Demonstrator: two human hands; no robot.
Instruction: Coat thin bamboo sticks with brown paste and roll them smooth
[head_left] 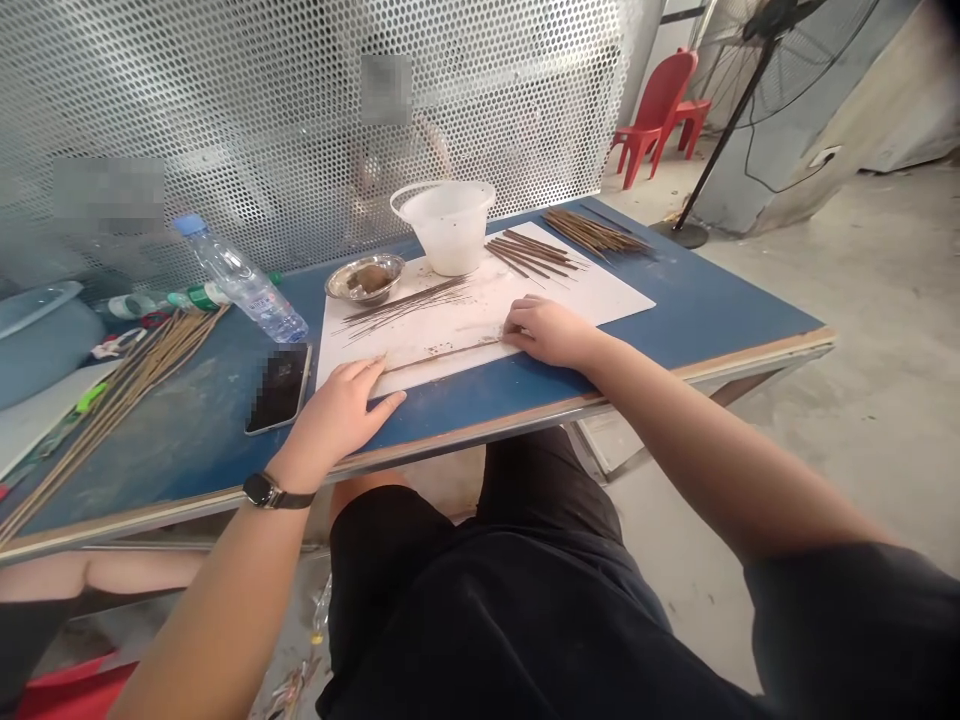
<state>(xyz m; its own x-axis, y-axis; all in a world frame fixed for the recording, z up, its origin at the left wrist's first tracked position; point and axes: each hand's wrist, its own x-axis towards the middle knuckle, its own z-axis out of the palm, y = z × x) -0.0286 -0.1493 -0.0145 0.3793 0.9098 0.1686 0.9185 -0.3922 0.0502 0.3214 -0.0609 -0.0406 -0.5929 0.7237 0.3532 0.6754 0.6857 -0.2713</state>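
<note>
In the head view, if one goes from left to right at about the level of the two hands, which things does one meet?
Blue basin, bundle of long sticks, phone, left hand, single thin stick, right hand.

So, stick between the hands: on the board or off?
On: the stick lies along the white board, running from the left hand to the right hand, no gap visible beneath.

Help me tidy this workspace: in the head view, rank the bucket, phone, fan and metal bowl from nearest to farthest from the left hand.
From the left hand:
1. Phone: just left.
2. Metal bowl: farther forward.
3. Bucket: right of the bowl.
4. Fan: far off, right.
</note>
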